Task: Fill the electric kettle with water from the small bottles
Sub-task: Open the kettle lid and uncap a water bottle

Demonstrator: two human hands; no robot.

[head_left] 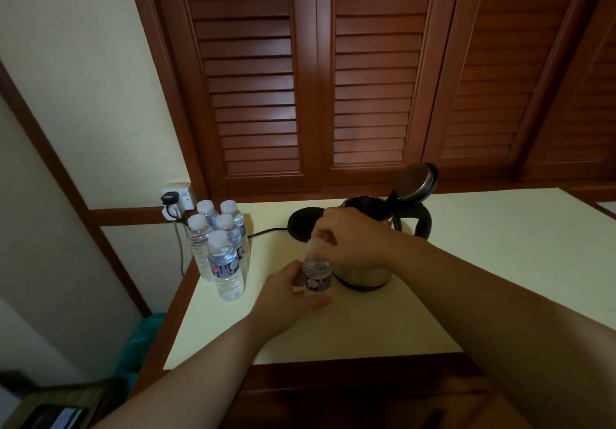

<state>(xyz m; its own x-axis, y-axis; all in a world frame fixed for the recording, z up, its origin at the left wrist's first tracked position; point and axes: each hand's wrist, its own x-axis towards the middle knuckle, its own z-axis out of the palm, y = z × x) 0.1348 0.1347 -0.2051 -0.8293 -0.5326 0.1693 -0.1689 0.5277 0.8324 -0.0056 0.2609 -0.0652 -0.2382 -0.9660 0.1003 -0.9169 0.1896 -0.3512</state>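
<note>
While the left hand grips the bottle at centre frame, the right hand should twist its cap (pinched) beside the open kettle.

cream tabletop bears five capped bottles, kettle, black kettle base.

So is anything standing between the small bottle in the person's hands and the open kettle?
Nothing on the table blocks it. The small clear plastic bottle sits right in front of the steel electric kettle, whose lid is flipped up. But the bottle's white cap is on, gripped by the right hand; the left hand holds the body.
</note>
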